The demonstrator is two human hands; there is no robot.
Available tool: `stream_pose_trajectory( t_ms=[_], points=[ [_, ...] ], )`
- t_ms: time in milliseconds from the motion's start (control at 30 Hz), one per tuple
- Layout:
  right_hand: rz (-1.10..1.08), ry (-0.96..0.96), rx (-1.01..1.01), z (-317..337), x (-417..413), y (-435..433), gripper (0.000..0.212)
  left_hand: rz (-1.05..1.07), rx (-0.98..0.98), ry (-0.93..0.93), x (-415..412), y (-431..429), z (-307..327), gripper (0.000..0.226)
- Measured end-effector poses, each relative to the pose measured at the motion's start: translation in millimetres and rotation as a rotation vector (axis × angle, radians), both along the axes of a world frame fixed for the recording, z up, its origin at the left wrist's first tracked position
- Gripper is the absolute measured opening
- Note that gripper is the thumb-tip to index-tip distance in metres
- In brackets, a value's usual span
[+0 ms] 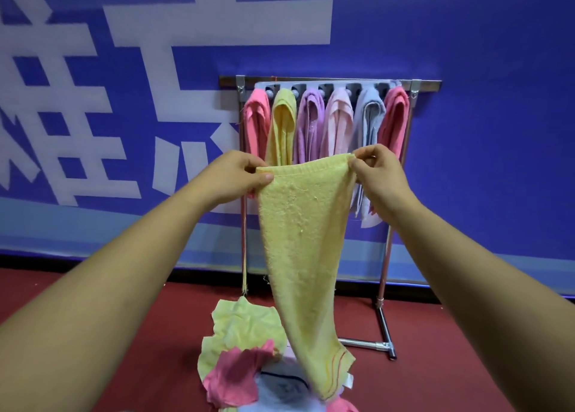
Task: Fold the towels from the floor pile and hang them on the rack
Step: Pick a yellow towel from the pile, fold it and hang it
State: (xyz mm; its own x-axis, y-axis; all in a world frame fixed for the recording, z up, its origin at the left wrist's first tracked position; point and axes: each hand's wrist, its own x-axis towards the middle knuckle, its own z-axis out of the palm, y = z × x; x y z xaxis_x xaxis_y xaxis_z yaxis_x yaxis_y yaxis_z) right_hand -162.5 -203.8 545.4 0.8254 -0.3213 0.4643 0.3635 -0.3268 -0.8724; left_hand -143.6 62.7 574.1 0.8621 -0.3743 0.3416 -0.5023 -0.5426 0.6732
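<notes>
Head view: left hand (241,175), right hand (378,175) pinch yellow towel (300,240) top corners; long axis vertical, hanging down.

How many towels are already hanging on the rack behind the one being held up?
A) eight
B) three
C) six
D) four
C: six towels hang side by side on the rack, running from a pink towel at one end to a coral towel at the other.

Held up by left hand (241,175) and right hand (378,178): towel (301,240), before rack (329,83); floor pile (245,358) below, wall (497,131) behind.
</notes>
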Motion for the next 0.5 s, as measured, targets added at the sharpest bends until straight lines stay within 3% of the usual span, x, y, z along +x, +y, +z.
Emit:
stream_pose_trajectory(
  t_ms=[200,367,500],
  points=[
    [0.169,0.076,-0.089,0.0,-6.2,-2.9,0.015,-0.169,-0.022,0.112,-13.9,3.7,5.5,0.028],
    [0.185,0.084,-0.035,2.0,-2.5,-0.8,0.014,-0.419,-0.070,0.224,-29.9,-2.4,7.8,0.010],
    [0.220,0.127,-0.059,1.7,-2.8,4.9,0.012,-0.528,0.025,0.271,-38.1,-6.8,15.8,0.017]
  ],
)
